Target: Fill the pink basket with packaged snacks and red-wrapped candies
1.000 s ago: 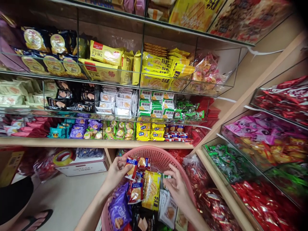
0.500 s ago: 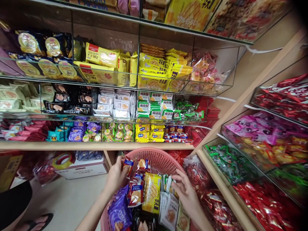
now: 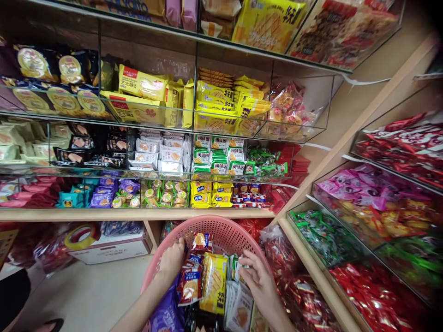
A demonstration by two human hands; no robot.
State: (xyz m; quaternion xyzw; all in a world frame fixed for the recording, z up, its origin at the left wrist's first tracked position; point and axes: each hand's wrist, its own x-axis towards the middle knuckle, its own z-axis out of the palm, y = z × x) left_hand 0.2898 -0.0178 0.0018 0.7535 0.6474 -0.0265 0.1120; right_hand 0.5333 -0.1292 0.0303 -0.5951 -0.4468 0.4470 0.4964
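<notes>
A pink perforated plastic basket [image 3: 214, 223] below the shelves holds snack packets. Inside its left side is my left hand [image 3: 173, 260], fingers curled and mostly turned out of sight; whatever they grip is hidden. Close to it lie red-and-blue cookie packets [image 3: 191, 283]. My right hand [image 3: 258, 276] is over the basket's right side with its fingers apart and slightly bent, by a green-and-white packet [image 3: 235, 267]. Between the hands lies a yellow waffle-biscuit packet [image 3: 213, 283]. Purple packets [image 3: 168, 309] lie at the lower left, white biscuit packets [image 3: 238, 306] at the lower right.
Clear-fronted shelf bins [image 3: 214, 157] of wrapped snacks rise ahead. Slanted candy bins [image 3: 325, 230] stand on the right. A white carton [image 3: 114, 246] with a yellow tape roll [image 3: 81, 236] is on the floor at left. A person's foot shows at the lower left edge.
My left hand has turned over and moved lower inside the basket; the red-and-blue cookie packet it held is out of sight. The right hand has shifted slightly left with its fingers apart.
</notes>
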